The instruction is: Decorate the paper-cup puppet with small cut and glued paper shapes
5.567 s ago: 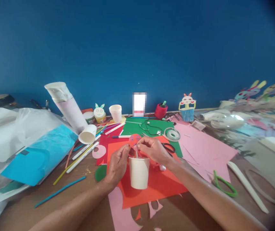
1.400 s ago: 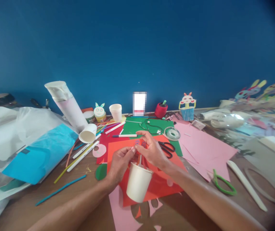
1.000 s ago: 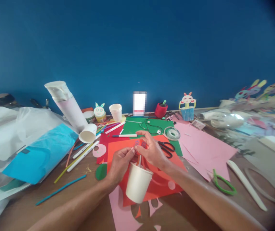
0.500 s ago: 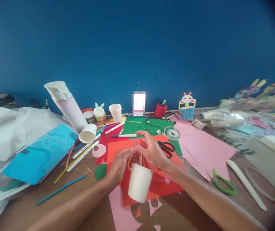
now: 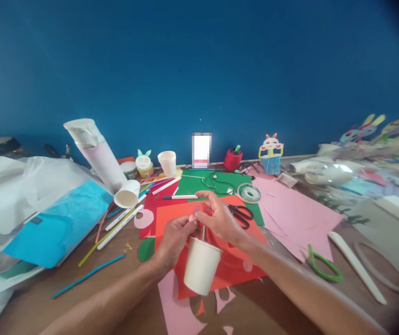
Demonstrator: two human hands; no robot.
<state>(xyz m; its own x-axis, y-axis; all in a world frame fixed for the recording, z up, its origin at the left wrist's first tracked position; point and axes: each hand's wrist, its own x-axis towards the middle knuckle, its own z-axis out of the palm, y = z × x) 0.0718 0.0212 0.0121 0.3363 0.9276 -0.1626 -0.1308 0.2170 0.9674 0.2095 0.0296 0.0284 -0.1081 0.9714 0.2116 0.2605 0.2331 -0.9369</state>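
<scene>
A white paper cup [image 5: 202,266] hangs tilted below my hands, with a thin stick [image 5: 204,232] rising out of it. Above the stick, an orange paper cutout [image 5: 202,208] carries blue drawn marks, and my right hand [image 5: 220,218] is closed on it, forefinger stretched over its top. My left hand [image 5: 175,239] pinches beside the cutout's lower left, at a small pink paper piece [image 5: 192,217]. Fingers hide much of the cutout. Orange paper [image 5: 230,274] lies beneath, with a loose pink disc [image 5: 247,265] on it. Black-handled scissors [image 5: 243,215] lie just beyond my right hand.
Tape roll [image 5: 249,193], marker [image 5: 181,197] and green sheet [image 5: 188,184] lie behind. A white bottle [image 5: 99,156] leans at left near a tipped cup [image 5: 127,194]. Pink paper [image 5: 297,214] and a green pipe cleaner [image 5: 325,272] lie right. Pink scraps [image 5: 180,307] are in front.
My left thumb and fingers have shifted slightly at the pink piece. The cup has swung a little to the left. The pink disc on the orange paper shows more plainly.
</scene>
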